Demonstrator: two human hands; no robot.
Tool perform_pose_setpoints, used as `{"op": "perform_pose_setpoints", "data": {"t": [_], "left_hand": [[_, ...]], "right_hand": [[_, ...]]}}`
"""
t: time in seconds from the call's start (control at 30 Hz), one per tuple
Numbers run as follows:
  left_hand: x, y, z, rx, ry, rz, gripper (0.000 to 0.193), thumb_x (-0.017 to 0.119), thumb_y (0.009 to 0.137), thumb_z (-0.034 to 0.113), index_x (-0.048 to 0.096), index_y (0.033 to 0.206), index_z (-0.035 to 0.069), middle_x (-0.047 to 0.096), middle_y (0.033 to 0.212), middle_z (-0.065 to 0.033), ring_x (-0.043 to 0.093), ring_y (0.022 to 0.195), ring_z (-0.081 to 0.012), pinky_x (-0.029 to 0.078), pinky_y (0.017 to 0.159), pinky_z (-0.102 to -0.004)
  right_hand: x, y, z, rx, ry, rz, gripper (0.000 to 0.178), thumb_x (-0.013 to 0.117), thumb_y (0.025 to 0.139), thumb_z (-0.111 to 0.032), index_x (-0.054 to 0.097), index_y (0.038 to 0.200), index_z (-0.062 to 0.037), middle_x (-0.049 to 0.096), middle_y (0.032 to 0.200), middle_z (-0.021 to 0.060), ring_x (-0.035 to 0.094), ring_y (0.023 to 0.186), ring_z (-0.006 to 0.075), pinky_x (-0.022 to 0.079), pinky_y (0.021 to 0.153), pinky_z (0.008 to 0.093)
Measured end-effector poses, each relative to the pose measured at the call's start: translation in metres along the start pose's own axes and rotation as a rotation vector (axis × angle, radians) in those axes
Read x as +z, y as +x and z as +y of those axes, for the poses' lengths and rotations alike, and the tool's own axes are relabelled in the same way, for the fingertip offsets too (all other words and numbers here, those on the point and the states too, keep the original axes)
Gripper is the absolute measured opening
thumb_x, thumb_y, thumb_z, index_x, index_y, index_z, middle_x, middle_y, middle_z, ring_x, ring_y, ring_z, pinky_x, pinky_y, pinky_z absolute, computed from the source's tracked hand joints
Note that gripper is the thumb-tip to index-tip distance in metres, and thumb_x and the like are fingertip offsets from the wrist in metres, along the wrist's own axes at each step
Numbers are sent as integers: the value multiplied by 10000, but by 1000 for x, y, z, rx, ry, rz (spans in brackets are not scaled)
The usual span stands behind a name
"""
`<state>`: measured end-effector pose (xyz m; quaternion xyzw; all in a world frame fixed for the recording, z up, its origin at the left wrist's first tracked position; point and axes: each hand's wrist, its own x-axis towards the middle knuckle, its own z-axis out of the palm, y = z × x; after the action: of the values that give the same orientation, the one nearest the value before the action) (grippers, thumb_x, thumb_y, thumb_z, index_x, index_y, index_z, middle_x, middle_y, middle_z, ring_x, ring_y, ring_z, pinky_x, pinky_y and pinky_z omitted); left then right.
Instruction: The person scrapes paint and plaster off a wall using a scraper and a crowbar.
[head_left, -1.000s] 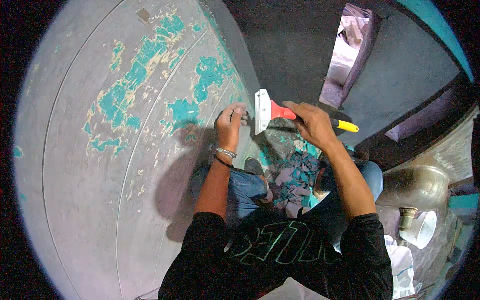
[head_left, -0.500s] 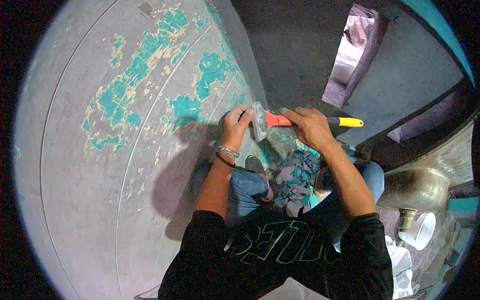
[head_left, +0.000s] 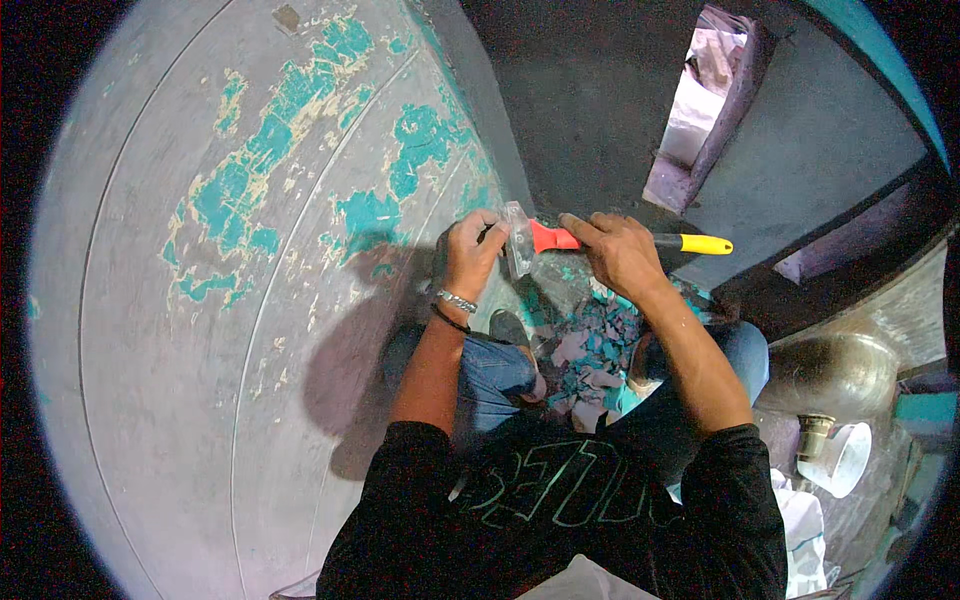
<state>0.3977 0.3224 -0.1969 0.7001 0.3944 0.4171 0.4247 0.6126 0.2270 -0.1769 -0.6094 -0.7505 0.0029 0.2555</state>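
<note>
The right hand (head_left: 622,258) wraps the handle of a scraper (head_left: 556,238), hiding the handle's middle, while the left hand (head_left: 474,255), just beside its blurred head, may pinch or merely touch it, I cannot tell, and below both hands lie paint flakes (head_left: 598,348) partly covered by jeans (head_left: 728,362).

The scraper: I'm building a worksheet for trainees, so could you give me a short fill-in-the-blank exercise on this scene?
1. The grip on the handle of the scraper is the person's ____ one.
2. The end of that handle farthest from the scraper's head is coloured ____.
3. Beside the silver bracelet is a ____ band.

Missing words: right; yellow; black.
</note>
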Motion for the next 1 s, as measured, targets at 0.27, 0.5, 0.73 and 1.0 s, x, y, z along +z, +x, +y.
{"op": "perform_pose_setpoints", "data": {"t": [0.27, 0.5, 0.73, 1.0], "left_hand": [[2, 0, -10, 15, 22, -31, 160, 616, 795, 170, 572, 777, 17, 516, 614, -22, 478, 572, -101, 395, 531, -275], [3, 0, -9, 29, 11, -93, 103, 581, 837, 121, 564, 799, 26, 546, 663, 5, 503, 593, -77, 413, 541, -243], [1, -3, -14, 13, 61, -148, 117, 588, 834, 137, 573, 804, 25, 582, 687, -23, 542, 627, -88, 436, 562, -252], [-1, 1, -8, -5, 290, -116, 167, 602, 785, 182, 642, 839, 29, 633, 730, -76, 605, 682, -147, 476, 621, -304]], "right_hand": [[0, 0, 1, -22, 22, 105, 386, 588, 773, -95, 589, 1156, -145, 592, 818, 88, 596, 762, 300, 476, 665, 411], [-3, 2, -1, 11, 46, 132, 391, 615, 757, -90, 597, 1145, -143, 584, 800, 79, 595, 745, 286, 480, 637, 402], [-9, 7, -2, 109, 89, 90, 463, 608, 702, -33, 580, 1149, -150, 602, 869, 101, 604, 805, 319, 493, 677, 414], [-36, 15, 24, 336, 484, 531, 433, 621, 827, -149, 510, 1242, -99, 634, 990, 149, 613, 821, 235, 468, 750, 314]]}}
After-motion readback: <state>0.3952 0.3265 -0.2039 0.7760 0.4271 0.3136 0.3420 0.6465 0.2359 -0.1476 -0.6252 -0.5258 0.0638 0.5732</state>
